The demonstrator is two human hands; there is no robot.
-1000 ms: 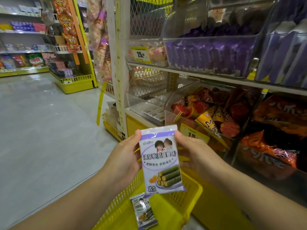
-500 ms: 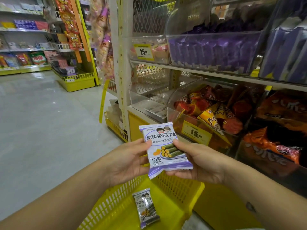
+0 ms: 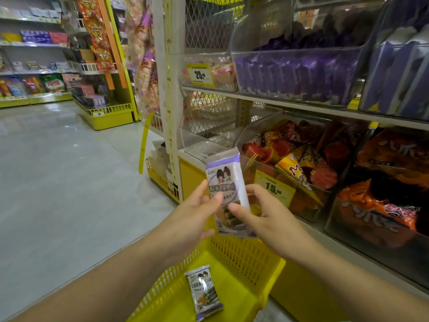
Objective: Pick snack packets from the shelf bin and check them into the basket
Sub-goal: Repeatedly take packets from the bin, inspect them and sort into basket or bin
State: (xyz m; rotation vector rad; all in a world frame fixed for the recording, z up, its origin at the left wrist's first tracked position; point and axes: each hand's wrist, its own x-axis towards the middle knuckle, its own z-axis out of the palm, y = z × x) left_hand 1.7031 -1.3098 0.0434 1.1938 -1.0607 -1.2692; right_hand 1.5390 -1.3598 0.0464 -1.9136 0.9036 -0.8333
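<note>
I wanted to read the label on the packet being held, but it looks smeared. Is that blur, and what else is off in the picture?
Head view: the held packet is blurred, its print smeared, while the second packet lying in the basket reads sharper; the wide lens makes the shelf post lean; pale glare sits on the floor; the bins at right are dim.

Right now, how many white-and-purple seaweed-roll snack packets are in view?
2. The held packet stands upright, gripped by left hand and right hand above the yellow plastic basket; the second packet lies on its floor. The clear shelf bin may hide more.
</note>
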